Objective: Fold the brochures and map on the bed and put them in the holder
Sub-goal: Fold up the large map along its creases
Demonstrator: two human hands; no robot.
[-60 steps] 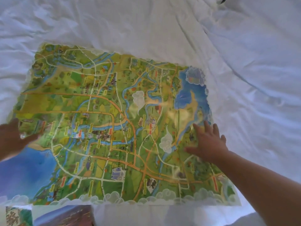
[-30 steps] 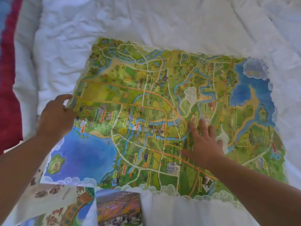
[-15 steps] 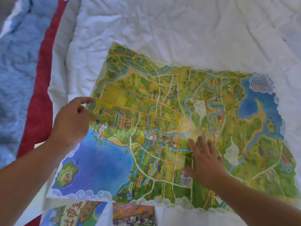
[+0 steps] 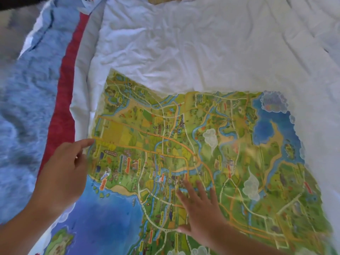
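Note:
A large colourful map point(image 4: 184, 144) lies unfolded and nearly flat on the white bedding point(image 4: 184, 48). My right hand point(image 4: 202, 216) presses flat on the map's lower middle, fingers spread and straight. My left hand point(image 4: 64, 173) is at the map's left edge, index finger stretched out to the edge and the other fingers loosely curled over the paper. I cannot tell whether it pinches the edge. The brochures and the holder are out of view.
Left of the white duvet runs a red strip point(image 4: 62, 111) of the bed cover, then a fluffy blue blanket point(image 4: 24, 116). The duvet stretches wrinkled beyond the map's far edge. A tan object point(image 4: 169, 0) peeks in at the top.
My view has swung left and closer, so the map sits further right. My right hand slid left from the map's right side to its middle. My left hand stayed at the left edge.

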